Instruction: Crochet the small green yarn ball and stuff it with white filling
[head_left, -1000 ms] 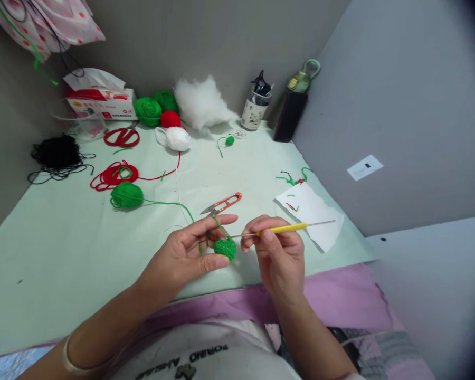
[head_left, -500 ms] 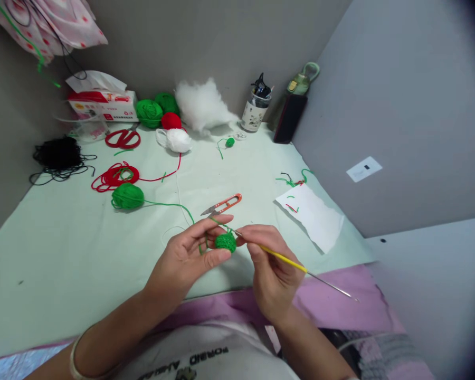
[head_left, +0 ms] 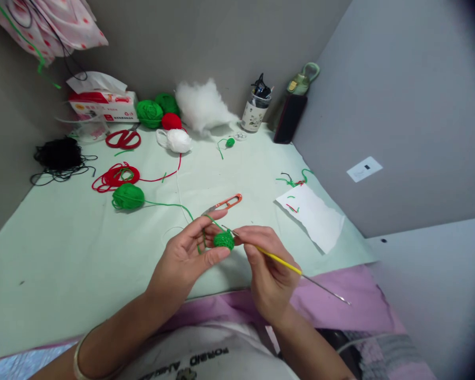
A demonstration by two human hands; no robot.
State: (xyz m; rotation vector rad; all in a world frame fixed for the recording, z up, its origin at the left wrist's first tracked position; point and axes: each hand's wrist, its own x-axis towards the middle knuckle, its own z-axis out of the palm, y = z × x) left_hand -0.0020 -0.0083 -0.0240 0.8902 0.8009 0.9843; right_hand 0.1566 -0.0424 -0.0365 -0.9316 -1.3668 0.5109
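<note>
A small round green crochet piece (head_left: pixel 224 240) sits between the thumb and fingers of my left hand (head_left: pixel 186 250). Green yarn (head_left: pixel 170 204) runs over that hand's raised index finger from a green yarn ball (head_left: pixel 128 196) on the left of the table. My right hand (head_left: pixel 271 269) grips a crochet hook (head_left: pixel 281 260) with a yellow handle like a pen. The hook's thin metal tip is at the top edge of the crochet piece; whether a loop lies on it is too small to tell. Behind my left index finger lie orange-handled thread snips (head_left: pixel 231 201), their blades partly covered.
Red scissors (head_left: pixel 123 139), red yarn (head_left: pixel 116 175), black yarn (head_left: pixel 58 154) and a white yarn ball (head_left: pixel 176 140) lie left and centre. White stuffing (head_left: pixel 203 108), a pen cup (head_left: pixel 256 111) and a phone (head_left: pixel 290 119) stand behind. Torn paper (head_left: pixel 312 216) with yarn scraps lies right.
The crochet hook and my right hand have shifted slightly left and the hook's tip sits higher. My left index finger has risen a little and covers more of the snips' blades.
</note>
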